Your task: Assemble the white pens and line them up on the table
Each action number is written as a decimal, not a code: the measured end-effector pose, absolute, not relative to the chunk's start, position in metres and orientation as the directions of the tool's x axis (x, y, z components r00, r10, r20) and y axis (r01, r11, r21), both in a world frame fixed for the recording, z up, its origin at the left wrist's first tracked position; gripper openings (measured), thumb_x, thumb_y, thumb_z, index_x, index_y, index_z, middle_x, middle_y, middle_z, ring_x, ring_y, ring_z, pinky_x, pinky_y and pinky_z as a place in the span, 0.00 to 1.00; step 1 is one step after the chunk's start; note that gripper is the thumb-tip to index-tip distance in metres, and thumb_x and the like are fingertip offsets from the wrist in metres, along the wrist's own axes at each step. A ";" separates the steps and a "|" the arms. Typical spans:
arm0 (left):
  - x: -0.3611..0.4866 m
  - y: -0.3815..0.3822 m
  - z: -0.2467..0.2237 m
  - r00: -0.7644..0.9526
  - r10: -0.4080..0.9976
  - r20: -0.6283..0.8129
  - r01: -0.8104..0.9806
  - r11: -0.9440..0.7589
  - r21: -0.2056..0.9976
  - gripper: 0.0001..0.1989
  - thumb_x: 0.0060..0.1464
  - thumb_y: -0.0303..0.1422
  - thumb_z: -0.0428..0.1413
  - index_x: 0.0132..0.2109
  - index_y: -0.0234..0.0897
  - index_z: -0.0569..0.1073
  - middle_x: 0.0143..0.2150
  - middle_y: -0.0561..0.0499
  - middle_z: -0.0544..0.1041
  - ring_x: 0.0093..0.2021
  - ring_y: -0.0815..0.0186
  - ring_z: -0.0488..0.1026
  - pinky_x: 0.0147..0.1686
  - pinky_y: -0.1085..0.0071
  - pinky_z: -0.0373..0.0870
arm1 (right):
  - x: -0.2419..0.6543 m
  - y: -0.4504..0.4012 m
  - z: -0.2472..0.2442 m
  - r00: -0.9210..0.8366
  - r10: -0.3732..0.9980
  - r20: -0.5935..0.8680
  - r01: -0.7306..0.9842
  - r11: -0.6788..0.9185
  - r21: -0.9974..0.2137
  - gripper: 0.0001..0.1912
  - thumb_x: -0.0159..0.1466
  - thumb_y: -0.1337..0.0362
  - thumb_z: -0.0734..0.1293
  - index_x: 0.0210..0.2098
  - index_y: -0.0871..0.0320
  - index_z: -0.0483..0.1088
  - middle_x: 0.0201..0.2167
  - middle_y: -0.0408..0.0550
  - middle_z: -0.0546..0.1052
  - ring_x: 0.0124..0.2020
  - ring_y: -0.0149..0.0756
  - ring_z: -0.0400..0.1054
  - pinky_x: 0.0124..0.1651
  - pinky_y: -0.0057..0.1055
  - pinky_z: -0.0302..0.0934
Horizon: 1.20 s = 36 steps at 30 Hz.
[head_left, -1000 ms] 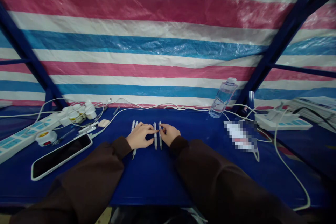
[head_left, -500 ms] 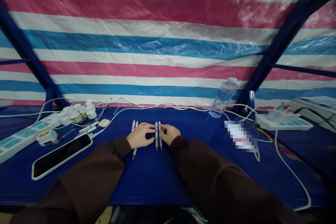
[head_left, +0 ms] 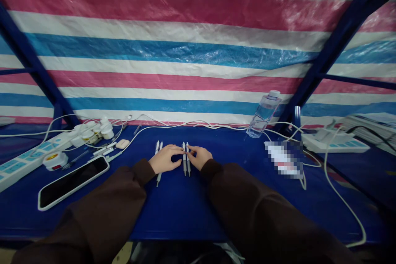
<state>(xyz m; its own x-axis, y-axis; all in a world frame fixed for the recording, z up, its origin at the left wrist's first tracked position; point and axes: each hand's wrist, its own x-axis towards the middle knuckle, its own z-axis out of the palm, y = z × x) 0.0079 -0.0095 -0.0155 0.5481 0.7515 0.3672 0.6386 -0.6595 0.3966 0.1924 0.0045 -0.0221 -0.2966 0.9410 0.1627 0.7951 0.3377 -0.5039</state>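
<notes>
Aligning two slim white-and-grey plastic pens [head_left: 185, 168], apparently: bare left hand [head_left: 166, 160] spread at nine o'clock, bare right hand [head_left: 201, 158] at three, pinch unclear; next move calls for even pressure.

left pens [head_left: 159, 178] part-covered, pixelated item [head_left: 284, 160], sleeves [head_left: 114, 202] cropped

The pens [head_left: 185, 165] have a smooth plastic appearance; the tabletop [head_left: 179, 214] is smooth with a low sheen. The far sheet [head_left: 185, 51] is wrinkled, glossy plastic. The sleeves [head_left: 107, 206] are matt cloth, and the bottle [head_left: 263, 114] at right is clear, smooth plastic.
</notes>
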 end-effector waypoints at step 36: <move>0.008 -0.010 -0.013 0.544 0.773 0.327 0.653 -0.635 0.413 0.16 0.49 0.32 0.54 0.47 0.38 0.73 0.51 0.46 0.73 0.54 0.58 0.68 0.57 0.58 0.60 | 0.192 0.002 -0.016 -0.247 0.965 0.086 0.782 0.251 -0.570 0.20 0.58 0.58 0.62 0.50 0.50 0.70 0.26 0.39 0.77 0.33 0.32 0.71 0.31 0.24 0.55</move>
